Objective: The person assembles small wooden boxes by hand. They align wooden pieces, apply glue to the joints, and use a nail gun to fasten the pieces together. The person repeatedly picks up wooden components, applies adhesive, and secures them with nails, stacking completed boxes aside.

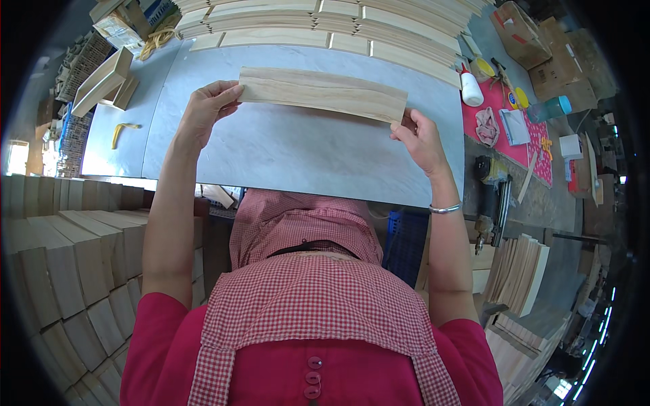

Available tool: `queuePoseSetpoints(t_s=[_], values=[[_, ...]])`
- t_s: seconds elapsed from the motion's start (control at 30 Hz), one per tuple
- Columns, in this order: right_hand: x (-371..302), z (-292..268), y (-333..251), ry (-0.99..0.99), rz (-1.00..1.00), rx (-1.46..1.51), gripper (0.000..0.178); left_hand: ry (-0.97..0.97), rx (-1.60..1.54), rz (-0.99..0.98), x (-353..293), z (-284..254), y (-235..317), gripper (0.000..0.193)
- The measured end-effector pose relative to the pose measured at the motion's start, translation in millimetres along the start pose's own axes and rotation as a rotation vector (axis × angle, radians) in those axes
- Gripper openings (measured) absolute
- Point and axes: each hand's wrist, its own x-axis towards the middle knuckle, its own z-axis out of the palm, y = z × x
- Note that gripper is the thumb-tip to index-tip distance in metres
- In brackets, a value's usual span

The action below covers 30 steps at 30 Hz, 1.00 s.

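Note:
Between my two hands I hold a thin, pale wooden board [325,93] with visible grain, raised over a grey-blue tabletop [291,159]. My left hand [210,108] pinches its left end, thumb on the near face. At the lower right corner, my right hand [421,139] grips the board with thumb and fingers. The board slopes slightly down to the right. Its back face is hidden from me.
Stacked wooden slats [325,27] line the far side. At right are a white glue bottle [471,88], a pink cloth [487,127] and a nail gun [491,196]. Wooden blocks [74,264] are piled at left, near a small wooden frame [101,82].

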Motion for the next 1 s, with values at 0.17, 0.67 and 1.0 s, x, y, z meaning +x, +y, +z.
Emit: queuePoseSetpoints(t_s=[0.17, 0.67, 1.0], values=[[2, 4, 1, 0.033, 0.004, -0.087, 0.04, 0.015, 0.01, 0.019, -2, -1, -6, 0.029], [-47, 23, 29, 0.056, 0.008, -0.217, 0.04, 0.112, 0.339, 0.377, -68, 10, -51, 0.048], [-51, 26, 32, 0.078, -0.049, -0.38, 0.038, 0.157, 0.274, 0.375, -75, 11, -74, 0.031]])
